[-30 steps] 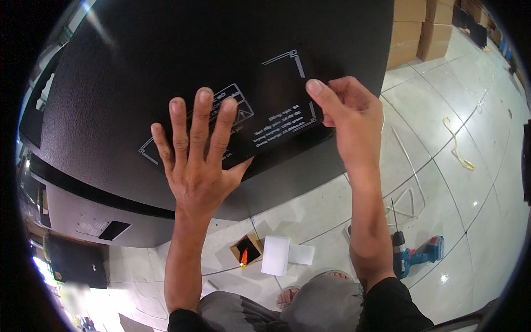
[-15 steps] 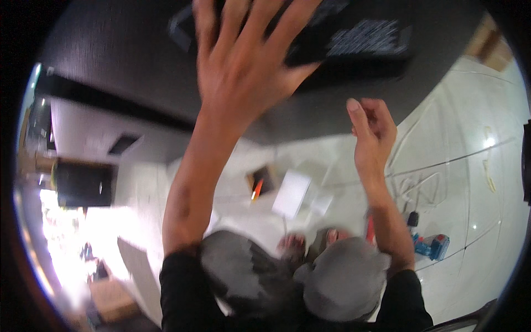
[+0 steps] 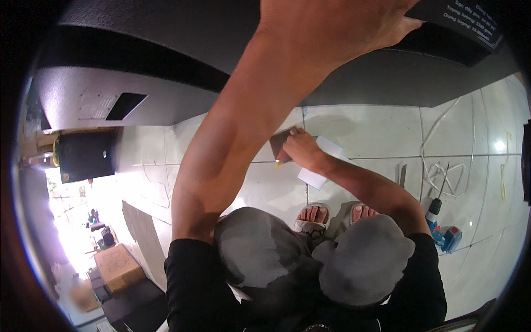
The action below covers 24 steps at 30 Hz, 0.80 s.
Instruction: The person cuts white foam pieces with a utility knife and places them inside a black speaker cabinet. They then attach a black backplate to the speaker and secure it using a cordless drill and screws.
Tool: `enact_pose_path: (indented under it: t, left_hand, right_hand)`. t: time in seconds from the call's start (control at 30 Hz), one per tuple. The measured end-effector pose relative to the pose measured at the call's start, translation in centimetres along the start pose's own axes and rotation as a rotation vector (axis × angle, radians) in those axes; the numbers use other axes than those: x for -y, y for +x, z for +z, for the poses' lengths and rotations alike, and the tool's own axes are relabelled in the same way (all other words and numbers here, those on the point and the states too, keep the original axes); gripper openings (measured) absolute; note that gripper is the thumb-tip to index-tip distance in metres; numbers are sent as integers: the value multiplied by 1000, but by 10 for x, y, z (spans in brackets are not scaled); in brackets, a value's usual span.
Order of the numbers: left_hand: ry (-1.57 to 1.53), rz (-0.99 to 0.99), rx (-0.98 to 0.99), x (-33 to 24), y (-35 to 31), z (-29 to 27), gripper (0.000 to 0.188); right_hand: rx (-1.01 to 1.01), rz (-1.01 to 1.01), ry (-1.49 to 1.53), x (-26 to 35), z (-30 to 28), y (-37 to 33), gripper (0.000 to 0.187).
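At the top, my left hand (image 3: 332,30) reaches over a black panel (image 3: 442,47) with white print. Its thumb is stretched out along the panel's edge; the other fingers are cut off by the picture's edge. Down by the floor, my right hand (image 3: 304,148) is closed at a slim orange tool (image 3: 283,156) with a yellowish tip. That tool lies over a small open brown box (image 3: 280,142), and the fingers cover its upper end. White paper (image 3: 312,178) lies partly under my right forearm.
A large dark cabinet (image 3: 376,83) spans the front. On the right floor are a blue cordless drill (image 3: 447,238) and a coiled white cable (image 3: 449,180). Cardboard boxes (image 3: 118,267) stand at lower left, and a black box (image 3: 86,155) at left. My feet (image 3: 314,214) are below.
My right hand has come down from beside the cabinet to the orange tool at the floor box. My left hand has shifted up and right in the picture, and the view has moved closer.
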<state>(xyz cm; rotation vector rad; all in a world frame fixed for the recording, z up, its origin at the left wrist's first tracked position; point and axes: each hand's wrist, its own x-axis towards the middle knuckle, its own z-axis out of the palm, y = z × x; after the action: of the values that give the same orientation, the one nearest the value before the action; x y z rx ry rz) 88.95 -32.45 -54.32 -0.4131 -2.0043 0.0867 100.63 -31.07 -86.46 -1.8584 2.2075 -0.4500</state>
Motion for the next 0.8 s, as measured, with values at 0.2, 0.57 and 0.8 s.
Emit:
enact_pose_path:
  t: [0.2,0.57,0.8]
  left_hand:
    - [199,123,14,12,2,5,103]
    - [147,165,-1,11,7,10,107]
    - [156,127,18,7,7,10,105]
  right_hand:
    - [-66,17,-96,0,8,-7,9]
    - [-62,29,-27,-3,11,-3,10]
    - [-88,-27,-85,-2,8,-8,13]
